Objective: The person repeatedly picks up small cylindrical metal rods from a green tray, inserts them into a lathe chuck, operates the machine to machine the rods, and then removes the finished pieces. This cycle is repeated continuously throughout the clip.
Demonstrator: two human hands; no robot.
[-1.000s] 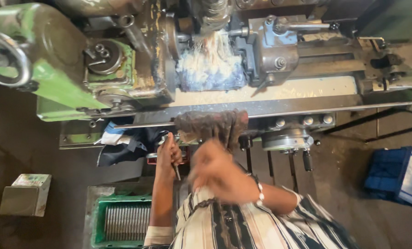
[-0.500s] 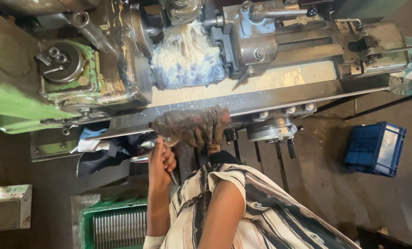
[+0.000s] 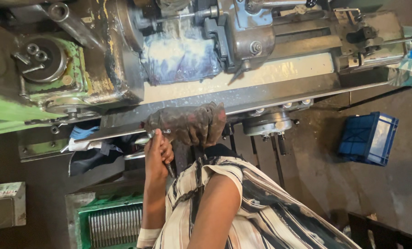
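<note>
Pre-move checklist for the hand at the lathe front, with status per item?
1. Left hand grip on the thin dark tool: ok, fingers closed round it.
2. Right hand position: cannot tell, out of frame.
3. Dirty rag away from the chuck: ok, draped over the front rail.
4. Spindle stopped: cannot tell.
5. Blue-white cloth away from the chuck: not ok, lies right beside it.
</note>
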